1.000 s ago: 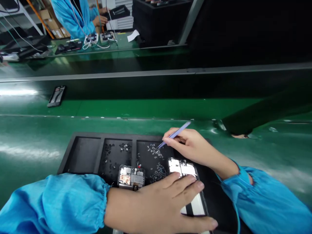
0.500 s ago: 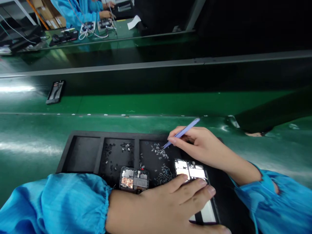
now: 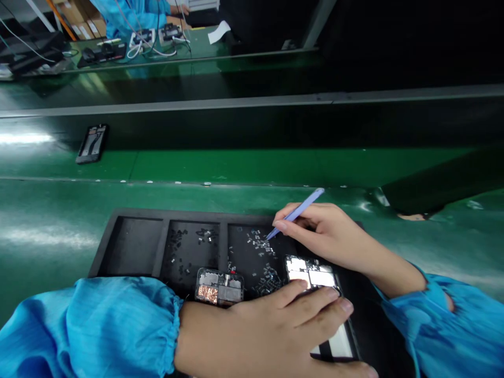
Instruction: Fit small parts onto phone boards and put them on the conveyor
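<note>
Barely anything moved: right hand (image 3: 326,231) still pinches a blue plastic pick (image 3: 301,210), tip over small parts (image 3: 258,241) in the third compartment of the black foam tray (image 3: 137,212). Left hand (image 3: 255,331) lies open, fingers on a phone housing (image 3: 311,273) at the tray's right end, a phone board (image 3: 219,287) just left of it.

green conveyor belt (image 3: 252,168) | 1 phone frame (image 3: 92,144) | co-worker in blue smock (image 3: 129,9)

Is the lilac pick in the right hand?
Yes: the pick is held in the right hand, its tip pointing down toward the black tray.
</note>
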### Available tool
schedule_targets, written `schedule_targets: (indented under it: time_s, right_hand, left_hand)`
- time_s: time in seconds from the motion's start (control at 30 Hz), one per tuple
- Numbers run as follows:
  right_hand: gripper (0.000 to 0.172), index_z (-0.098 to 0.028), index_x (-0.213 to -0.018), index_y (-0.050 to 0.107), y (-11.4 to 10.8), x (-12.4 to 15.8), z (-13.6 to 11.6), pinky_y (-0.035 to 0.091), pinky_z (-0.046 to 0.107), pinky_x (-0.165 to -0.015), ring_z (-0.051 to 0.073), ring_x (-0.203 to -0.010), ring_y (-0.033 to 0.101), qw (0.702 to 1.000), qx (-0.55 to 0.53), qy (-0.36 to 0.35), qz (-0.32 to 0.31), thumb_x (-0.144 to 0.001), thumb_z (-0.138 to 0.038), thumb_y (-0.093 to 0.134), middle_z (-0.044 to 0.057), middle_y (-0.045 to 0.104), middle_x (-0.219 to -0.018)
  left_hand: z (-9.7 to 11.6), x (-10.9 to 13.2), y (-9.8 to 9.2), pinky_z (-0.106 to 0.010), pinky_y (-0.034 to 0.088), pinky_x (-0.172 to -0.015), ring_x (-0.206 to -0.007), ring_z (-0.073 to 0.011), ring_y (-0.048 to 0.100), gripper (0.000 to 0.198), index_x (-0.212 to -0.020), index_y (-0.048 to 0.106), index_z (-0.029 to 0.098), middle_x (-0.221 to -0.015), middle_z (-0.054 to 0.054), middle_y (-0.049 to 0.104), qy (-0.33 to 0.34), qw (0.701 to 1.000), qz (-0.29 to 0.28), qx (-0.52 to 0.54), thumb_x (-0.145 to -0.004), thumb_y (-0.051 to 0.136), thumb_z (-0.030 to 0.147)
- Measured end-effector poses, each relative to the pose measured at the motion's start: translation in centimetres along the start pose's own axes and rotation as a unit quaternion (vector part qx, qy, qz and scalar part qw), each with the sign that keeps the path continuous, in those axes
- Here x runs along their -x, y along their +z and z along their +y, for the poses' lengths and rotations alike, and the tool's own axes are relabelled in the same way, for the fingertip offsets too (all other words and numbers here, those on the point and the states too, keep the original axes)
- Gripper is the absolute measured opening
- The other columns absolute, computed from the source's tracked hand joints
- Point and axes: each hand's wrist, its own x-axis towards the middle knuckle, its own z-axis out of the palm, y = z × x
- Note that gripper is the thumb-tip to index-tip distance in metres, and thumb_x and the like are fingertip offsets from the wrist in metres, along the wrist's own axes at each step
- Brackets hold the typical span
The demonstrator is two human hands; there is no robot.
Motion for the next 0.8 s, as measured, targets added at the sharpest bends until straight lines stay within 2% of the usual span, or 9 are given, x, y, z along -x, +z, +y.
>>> schedule_targets:
  time_s: [0.17,0.33,0.57,0.7,0.8]
  right_hand:
    - [0.035,-0.018,-0.084,0.073,0.0,-0.2,-0.3,0.036,0.024,-0.043,0.010,-0.050,0.044,1.000,-0.018,0.009,-0.002,-0.096,-0.050,0.065,-0.002,0.058,-0.060]
    - [0.037,-0.019,-0.082,0.072,0.0,-0.3,-0.7,0.032,0.023,-0.041,0.010,-0.048,0.042,1.000,-0.004,0.003,-0.003,-0.095,-0.052,0.064,-0.003,0.053,-0.056]
    - [0.035,-0.019,-0.085,0.074,0.2,-0.3,-0.4,0.041,0.025,-0.047,0.012,-0.053,0.051,1.000,-0.002,0.010,0.003,-0.094,-0.051,0.066,0.000,0.063,-0.064]
    - [0.033,-0.019,-0.083,0.072,-0.6,1.0,-1.2,0.048,0.025,-0.050,0.014,-0.057,0.059,0.996,-0.072,0.010,0.059,-0.094,-0.050,0.069,0.001,0.067,-0.068]
    - [0.028,-0.020,-0.083,0.068,-1.5,3.2,-2.0,0.052,0.026,-0.053,0.013,-0.058,0.061,0.992,-0.065,-0.034,0.106,-0.100,-0.042,0.064,0.001,0.066,-0.069]
  left_hand:
    - [0.2,0.0,0.4,-0.049,0.023,-0.123,-0.152,-0.0399,0.035,0.074,-0.160,0.038,0.019,-0.159,-0.026,0.039,0.004,1.000,-0.010,0.026,-0.101,0.050,0.062]
    - [0.4,0.0,0.8,-0.052,0.020,-0.123,-0.151,-0.0418,0.035,0.076,-0.161,0.036,0.017,-0.159,-0.027,0.038,0.008,0.999,-0.009,0.045,-0.102,0.046,0.063]
    - [0.4,-0.1,0.8,-0.054,0.015,-0.124,-0.152,-0.0425,0.032,0.078,-0.161,0.033,0.014,-0.160,-0.029,0.034,0.014,0.998,-0.019,0.055,-0.102,0.043,0.064]
    - [0.4,-0.2,0.7,-0.053,0.018,-0.123,-0.153,-0.0422,0.032,0.079,-0.161,0.033,0.015,-0.161,-0.028,0.032,0.013,0.997,-0.029,0.072,-0.102,0.042,0.066]
    - [0.5,-0.4,0.8,-0.053,0.018,-0.122,-0.152,-0.0435,0.032,0.081,-0.160,0.033,0.016,-0.162,-0.029,0.031,0.000,0.996,-0.035,0.087,-0.099,0.048,0.068]
